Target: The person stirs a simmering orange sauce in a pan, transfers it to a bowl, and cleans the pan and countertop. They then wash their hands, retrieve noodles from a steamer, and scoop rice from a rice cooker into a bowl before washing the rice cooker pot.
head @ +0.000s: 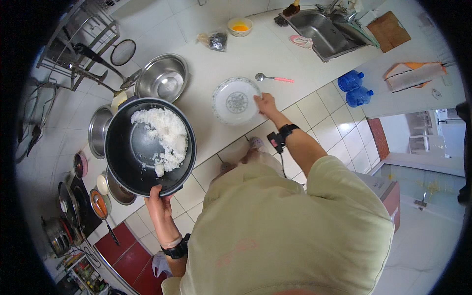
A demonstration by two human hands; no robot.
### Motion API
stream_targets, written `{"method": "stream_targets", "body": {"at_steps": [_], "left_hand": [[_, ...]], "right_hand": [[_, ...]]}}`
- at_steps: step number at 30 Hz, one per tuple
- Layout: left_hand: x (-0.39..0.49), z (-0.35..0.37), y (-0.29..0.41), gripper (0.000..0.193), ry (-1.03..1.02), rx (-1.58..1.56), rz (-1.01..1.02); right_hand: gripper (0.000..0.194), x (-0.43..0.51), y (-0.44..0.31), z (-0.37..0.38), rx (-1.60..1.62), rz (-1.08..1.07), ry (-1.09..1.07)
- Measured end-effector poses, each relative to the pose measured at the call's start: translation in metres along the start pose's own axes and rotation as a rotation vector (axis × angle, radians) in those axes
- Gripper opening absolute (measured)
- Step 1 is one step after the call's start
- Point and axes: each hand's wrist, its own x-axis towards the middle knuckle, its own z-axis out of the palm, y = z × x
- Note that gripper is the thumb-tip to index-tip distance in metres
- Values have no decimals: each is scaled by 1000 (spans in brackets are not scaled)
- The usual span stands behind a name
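Note:
My left hand [159,206] grips the near rim of a dark cooking pot [150,146], thumb over the edge, and holds it up left of me. Cooked white rice [166,136] lies against one side inside the pot. My right hand [266,104] has its fingers on the right rim of a white plate [236,101] with a floral pattern, which rests on the counter. Above that hand lies a metal spoon [274,78] with a pink handle. Beyond the pot stands a steel basin [163,78].
A bowl with yellow liquid [240,27] and a small plastic bag [214,40] sit at the counter's back. The sink [320,33] is at the upper right. More steel bowls [99,132], an orange-filled bowl [99,204] and a utensil rack [79,48] are at the left.

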Motion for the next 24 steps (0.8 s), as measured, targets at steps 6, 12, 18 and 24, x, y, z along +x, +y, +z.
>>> {"method": "stream_targets", "body": {"at_steps": [6,12,18,24], "left_hand": [[20,79,-32,47,122,160,123],[50,137,-55,46,165,287,233],[74,151,-71,59,149,320,311],[84,161,-71,68,178,702,553]], "right_hand": [[33,41,23,9,47,-34,-173],[31,93,23,-34,-566,-456,-49],[20,135,36,-113,-1034,-655,-124],[18,100,-32,-136,-352,-795,-160]]}}
